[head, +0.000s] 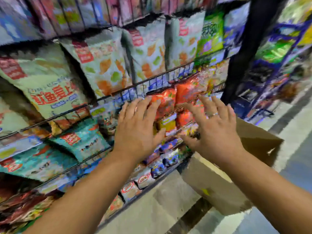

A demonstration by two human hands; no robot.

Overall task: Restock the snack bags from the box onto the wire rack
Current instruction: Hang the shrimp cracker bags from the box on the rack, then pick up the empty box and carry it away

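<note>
The orange snack bags (168, 102) stand in a tier of the wire rack (152, 78), behind its thin front rail. Both hands are spread flat before them, fingers straight and apart, holding nothing: the left hand (138, 125) at the bags' left, the right hand (214, 132) at their right. Blur hides any contact. The cardboard box (211, 183) sits below-right of the bags. Pale green bags (104, 65) stand above-left.
</note>
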